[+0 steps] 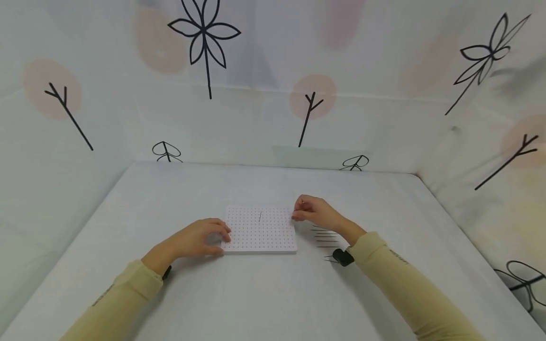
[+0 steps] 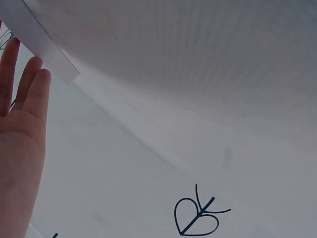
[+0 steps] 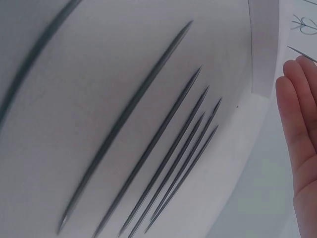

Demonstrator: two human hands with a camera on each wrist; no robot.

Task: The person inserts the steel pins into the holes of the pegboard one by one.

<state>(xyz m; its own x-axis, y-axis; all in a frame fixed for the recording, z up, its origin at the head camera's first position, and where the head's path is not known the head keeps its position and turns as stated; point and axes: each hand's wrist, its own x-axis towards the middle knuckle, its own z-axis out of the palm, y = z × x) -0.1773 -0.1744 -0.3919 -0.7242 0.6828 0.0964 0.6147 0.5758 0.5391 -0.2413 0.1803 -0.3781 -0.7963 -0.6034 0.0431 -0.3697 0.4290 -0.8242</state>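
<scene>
A white pegboard [image 1: 259,239] with rows of small holes lies on the table. One thin dark pin [image 1: 260,216] stands upright in its upper part. My left hand [image 1: 200,237] rests against the board's left side, fingertips over the edge and thumb near the front corner; in the left wrist view its fingers look fairly straight. At the board's right edge, my right hand [image 1: 317,212] pinches a thin pointed metal pin [image 3: 301,53], whose tip shows beyond the fingers in the right wrist view. Several similar loose pins [image 3: 163,131] lie below that hand.
The table [image 1: 256,298] has a white cover. Patterned white cloth [image 1: 256,123] encloses it at the back and sides. To the right of the board, the loose pins lie in a rough row, partly beneath the right wrist with its dark wrist camera [image 1: 342,257].
</scene>
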